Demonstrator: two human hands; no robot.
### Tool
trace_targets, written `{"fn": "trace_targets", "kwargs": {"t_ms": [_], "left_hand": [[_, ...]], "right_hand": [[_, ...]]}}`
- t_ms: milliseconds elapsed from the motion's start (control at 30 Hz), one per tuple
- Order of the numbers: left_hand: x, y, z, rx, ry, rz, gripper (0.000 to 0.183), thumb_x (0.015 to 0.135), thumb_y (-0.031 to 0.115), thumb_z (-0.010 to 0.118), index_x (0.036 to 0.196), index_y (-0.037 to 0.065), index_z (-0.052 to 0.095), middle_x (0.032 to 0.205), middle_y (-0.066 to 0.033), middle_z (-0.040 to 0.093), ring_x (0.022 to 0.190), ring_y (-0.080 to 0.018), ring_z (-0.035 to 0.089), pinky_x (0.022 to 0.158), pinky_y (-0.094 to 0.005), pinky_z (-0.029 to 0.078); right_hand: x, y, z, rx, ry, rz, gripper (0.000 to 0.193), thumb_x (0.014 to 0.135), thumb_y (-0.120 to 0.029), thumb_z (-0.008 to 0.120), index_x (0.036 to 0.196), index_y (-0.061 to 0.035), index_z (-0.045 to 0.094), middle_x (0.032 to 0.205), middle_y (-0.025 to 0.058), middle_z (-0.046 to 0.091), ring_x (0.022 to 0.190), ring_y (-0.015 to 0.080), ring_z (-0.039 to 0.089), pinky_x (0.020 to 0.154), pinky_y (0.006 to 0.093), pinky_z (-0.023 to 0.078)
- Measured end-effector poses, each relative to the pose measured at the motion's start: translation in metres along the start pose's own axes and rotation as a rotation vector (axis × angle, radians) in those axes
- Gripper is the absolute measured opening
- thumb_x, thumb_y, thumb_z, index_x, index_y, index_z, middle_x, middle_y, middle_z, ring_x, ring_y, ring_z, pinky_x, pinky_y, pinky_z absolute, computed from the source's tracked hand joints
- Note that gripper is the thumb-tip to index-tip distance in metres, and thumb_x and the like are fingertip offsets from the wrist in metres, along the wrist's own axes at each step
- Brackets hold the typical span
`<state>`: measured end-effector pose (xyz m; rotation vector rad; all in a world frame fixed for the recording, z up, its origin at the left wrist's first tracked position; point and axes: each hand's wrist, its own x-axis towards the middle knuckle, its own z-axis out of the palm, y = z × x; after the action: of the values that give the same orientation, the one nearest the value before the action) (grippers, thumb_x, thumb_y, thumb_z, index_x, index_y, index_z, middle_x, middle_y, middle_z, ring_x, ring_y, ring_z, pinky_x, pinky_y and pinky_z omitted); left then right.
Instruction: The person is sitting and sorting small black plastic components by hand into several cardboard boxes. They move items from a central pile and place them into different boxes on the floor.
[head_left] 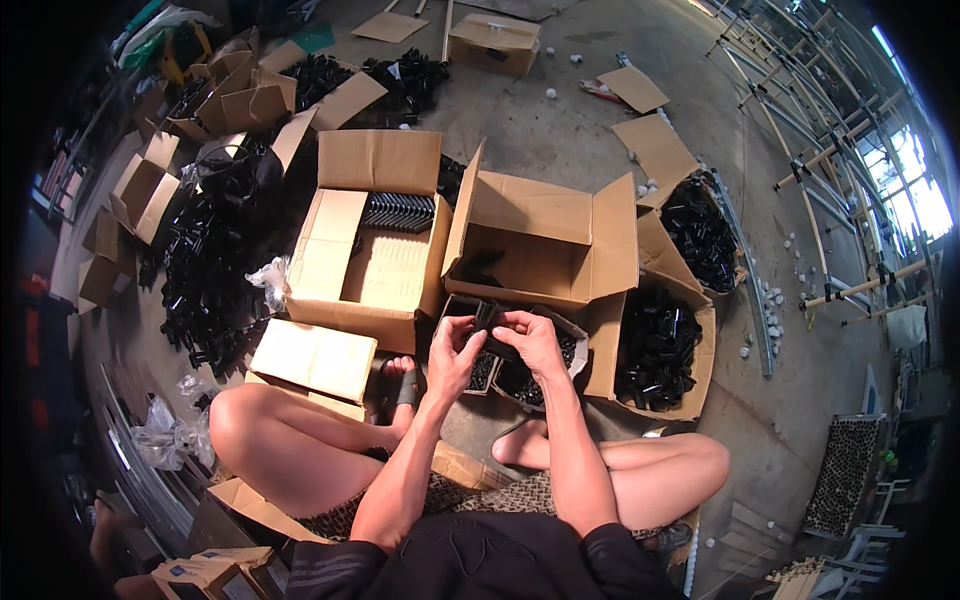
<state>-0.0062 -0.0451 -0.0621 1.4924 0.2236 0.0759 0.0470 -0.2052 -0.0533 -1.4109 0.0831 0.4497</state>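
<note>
In front of me, both hands meet at a small black plastic part (487, 314), whose exact kind I cannot make out. My left hand (453, 352) pinches it from the left between thumb and fingers. On the other side, my right hand (530, 340) closes on the same part with thumb and fingertips. Below my hands stand small open boxes with little dark pieces (520, 382), partly hidden by my fingers and wrists. Just beyond the hands is an open cardboard box (612, 235) with its flaps up.
Left of it, another open carton (350, 312) holds a neat row of black parts (400, 212). A box of loose black parts (660, 345) stands at the right. A large heap of black parts (215, 270) lies left, near a closed carton (315, 360). Metal racks (820, 170) line the far right.
</note>
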Motion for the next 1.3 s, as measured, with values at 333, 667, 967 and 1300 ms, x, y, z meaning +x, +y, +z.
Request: {"fn": "trace_targets", "kwargs": {"t_ms": [333,667,967,1300], "left_hand": [[0.002,-0.004,-0.002,-0.061,0.005,-0.012,0.032,0.091,0.010,0.069,0.116,-0.002,0.055,0.106,-0.0127,0.065,0.096,-0.0146,0.063,0.085,-0.0274,0.051],[-0.001,-0.001,0.003,-0.017,0.041,0.002,0.028,0.093,0.010,0.065,0.116,-0.004,0.056,0.104,-0.0115,0.068,0.093,-0.0121,0.063,0.084,-0.0258,0.050],[-0.001,0.002,0.004,-0.011,0.060,0.037,0.028,0.095,0.011,0.063,0.117,-0.005,0.056,0.104,-0.0124,0.068,0.094,-0.0138,0.064,0.083,-0.0266,0.051],[0.000,0.004,0.004,0.001,0.059,0.050,0.027,0.095,0.009,0.062,0.117,-0.005,0.056,0.101,-0.0122,0.069,0.091,-0.0122,0.063,0.080,-0.0266,0.050]], "right_hand": [[0.002,0.007,0.004,-0.187,0.034,-0.026,0.013,0.088,-0.006,0.070,0.098,0.0026,0.071,0.086,0.0021,0.069,0.076,0.0065,0.060,0.069,0.0224,0.049],[0.001,0.006,0.006,-0.114,0.054,-0.032,0.013,0.087,-0.007,0.072,0.097,0.0017,0.072,0.084,0.0010,0.070,0.074,0.0062,0.060,0.068,0.0219,0.049],[-0.002,-0.002,0.008,-0.131,0.009,-0.021,0.013,0.090,-0.011,0.070,0.093,0.0010,0.072,0.080,-0.0012,0.068,0.072,0.0044,0.058,0.066,0.0214,0.047],[-0.002,-0.001,0.012,-0.502,0.086,-0.163,0.030,0.094,-0.027,0.064,0.089,0.0031,0.067,0.064,0.0062,0.062,0.061,0.0086,0.051,0.056,0.0319,0.043]]}}
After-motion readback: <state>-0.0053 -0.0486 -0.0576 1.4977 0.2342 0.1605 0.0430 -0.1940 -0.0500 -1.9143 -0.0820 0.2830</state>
